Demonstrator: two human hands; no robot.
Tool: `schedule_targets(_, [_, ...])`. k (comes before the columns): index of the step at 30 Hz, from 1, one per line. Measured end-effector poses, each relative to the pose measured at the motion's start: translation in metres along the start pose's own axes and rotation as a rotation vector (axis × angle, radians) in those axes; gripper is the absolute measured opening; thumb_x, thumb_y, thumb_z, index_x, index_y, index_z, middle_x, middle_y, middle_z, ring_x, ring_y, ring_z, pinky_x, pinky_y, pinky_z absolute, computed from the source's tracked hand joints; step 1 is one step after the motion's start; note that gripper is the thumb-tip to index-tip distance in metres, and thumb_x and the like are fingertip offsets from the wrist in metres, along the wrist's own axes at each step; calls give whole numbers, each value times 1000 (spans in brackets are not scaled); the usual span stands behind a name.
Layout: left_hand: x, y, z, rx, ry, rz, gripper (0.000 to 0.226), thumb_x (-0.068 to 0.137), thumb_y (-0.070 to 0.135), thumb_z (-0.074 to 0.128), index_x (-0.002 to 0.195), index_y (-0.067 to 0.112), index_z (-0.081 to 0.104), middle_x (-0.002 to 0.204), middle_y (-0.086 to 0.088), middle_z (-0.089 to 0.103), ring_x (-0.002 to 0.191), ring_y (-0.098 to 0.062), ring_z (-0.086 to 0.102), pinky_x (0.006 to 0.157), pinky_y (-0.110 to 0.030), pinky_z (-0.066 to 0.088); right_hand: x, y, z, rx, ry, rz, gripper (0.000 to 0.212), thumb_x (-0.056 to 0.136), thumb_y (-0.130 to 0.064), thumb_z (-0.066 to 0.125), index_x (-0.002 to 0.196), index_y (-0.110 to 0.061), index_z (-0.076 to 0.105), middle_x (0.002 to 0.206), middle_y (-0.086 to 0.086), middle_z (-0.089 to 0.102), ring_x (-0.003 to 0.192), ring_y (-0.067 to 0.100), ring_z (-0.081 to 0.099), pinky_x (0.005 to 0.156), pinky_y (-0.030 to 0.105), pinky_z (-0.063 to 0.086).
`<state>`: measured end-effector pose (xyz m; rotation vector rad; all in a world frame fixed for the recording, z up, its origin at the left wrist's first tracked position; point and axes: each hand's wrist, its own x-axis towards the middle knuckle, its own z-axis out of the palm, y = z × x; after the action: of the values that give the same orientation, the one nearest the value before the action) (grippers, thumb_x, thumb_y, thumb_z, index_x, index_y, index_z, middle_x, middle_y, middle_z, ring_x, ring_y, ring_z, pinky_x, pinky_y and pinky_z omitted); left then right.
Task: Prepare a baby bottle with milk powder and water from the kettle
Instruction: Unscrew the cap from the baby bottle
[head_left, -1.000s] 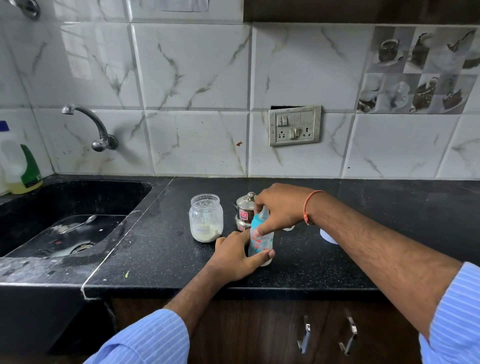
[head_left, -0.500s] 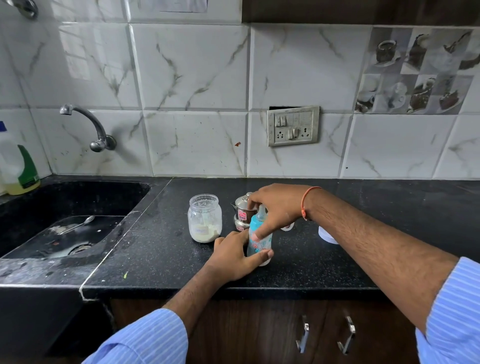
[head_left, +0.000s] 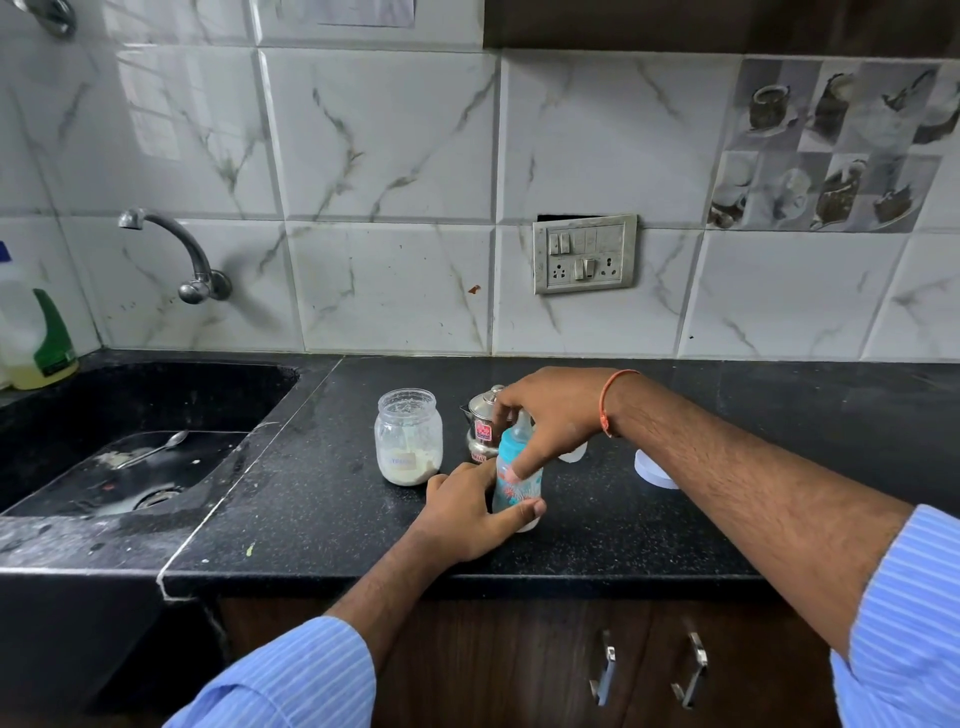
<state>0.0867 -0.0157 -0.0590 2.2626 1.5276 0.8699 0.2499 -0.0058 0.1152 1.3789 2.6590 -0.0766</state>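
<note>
A blue baby bottle (head_left: 511, 486) with a printed pattern stands upright on the black counter (head_left: 322, 499). My left hand (head_left: 467, 512) wraps around its lower body. My right hand (head_left: 550, 415) grips its top collar and teat from above. Just left of it stands an open glass jar (head_left: 409, 436) holding a low layer of pale milk powder. A small steel kettle (head_left: 483, 418) with a red label stands behind the bottle, partly hidden by my right hand. A white lid (head_left: 652, 470) lies on the counter under my right forearm, and a clear cap (head_left: 571, 452) shows below my right palm.
A black sink (head_left: 62, 415) with a spoon (head_left: 156, 449) in its basin is at the left, under a wall tap (head_left: 176, 249). A detergent bottle (head_left: 36, 332) stands at the far left. A switch plate (head_left: 584, 254) is on the tiled wall. Cabinet handles (head_left: 649, 675) are below the counter's front edge.
Both hands stay on the bottle. My right hand's fingers have shifted slightly around the bottle's top; the bottle has not moved from its spot.
</note>
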Motion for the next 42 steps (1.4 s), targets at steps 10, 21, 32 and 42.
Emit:
schedule_targets(10, [1, 1, 0, 13, 2, -9, 65, 83, 85, 53, 128, 42, 67, 122, 19, 73, 120, -9, 60, 96, -38, 30, 1, 3, 2, 2, 10, -36, 52, 82, -39, 85, 130, -27, 68, 111, -10, 63, 98, 13, 63, 78, 28, 52])
schedule_targets(21, [0, 2, -1, -9, -4, -10, 65, 85, 86, 55, 135, 46, 63, 118, 24, 72, 117, -5, 59, 98, -40, 31, -10, 38, 0, 196, 153, 44, 53, 72, -49, 92, 115, -35, 67, 108, -10, 68, 100, 13, 66, 90, 40, 59])
schedule_targets(32, [0, 1, -2, -16, -33, -24, 73, 83, 90, 51, 140, 45, 61, 131, 23, 71, 124, -8, 59, 103, -44, 35, 0, 111, 45, 437, 476, 326, 56, 71, -46, 94, 118, -25, 72, 108, -5, 74, 97, 11, 67, 73, 21, 48])
schedule_targets(42, [-1, 1, -1, -21, -32, -17, 70, 83, 90, 51, 138, 46, 61, 131, 25, 70, 126, -7, 59, 101, -43, 34, 19, 120, 88, 490, 575, 390, 46, 72, -52, 93, 109, -28, 78, 101, -9, 77, 89, 11, 69, 77, 27, 52])
